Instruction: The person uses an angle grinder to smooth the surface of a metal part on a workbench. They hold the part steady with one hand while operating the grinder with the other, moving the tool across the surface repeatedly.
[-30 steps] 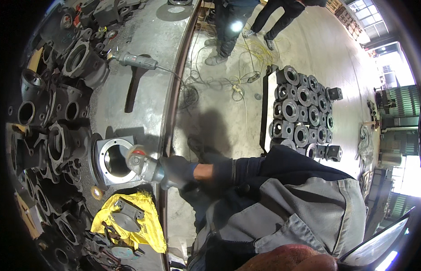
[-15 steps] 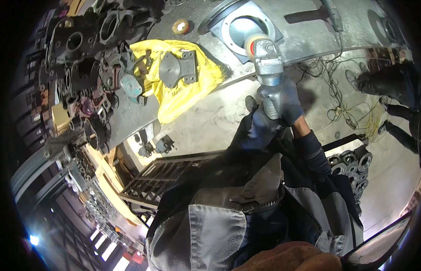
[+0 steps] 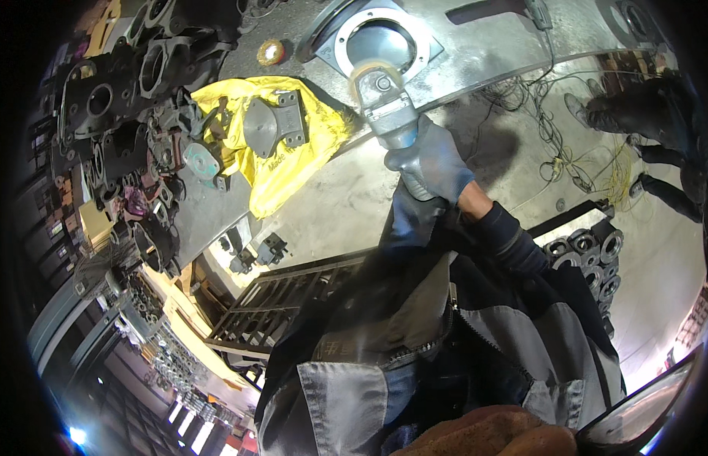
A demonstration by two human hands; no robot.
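Note:
My right hand [image 3: 445, 163], in a blue-grey glove, is wrapped round the body of a silver-grey angle grinder [image 3: 390, 114]. The grinder's round head overlaps the near edge of a pale metal flange ring [image 3: 422, 47] with bolt holes, lying on a square plate. An orange-brown wheel [image 3: 359, 80] shows blurred at the head; whether it touches the ring I cannot tell. Behind the grinder is a dark blue shape [image 3: 413, 222], apparently my left hand, mostly hidden and blurred, so its fingers cannot be made out.
A yellow plastic bag [image 3: 272, 182] bearing a grey metal bracket [image 3: 263, 128] lies on the bench. Left of it sit several dark castings [image 3: 99, 100]. An orange-rimmed roll [image 3: 270, 52] stands beyond. Cables [image 3: 552, 144] trail on the floor near another person's legs [image 3: 635, 114]. Metal rings [image 3: 590, 258] are stacked at right.
The grinder and my right hand have shifted left and slightly down in the picture. The bench things have also slid left as the view moved. The grip is unchanged.

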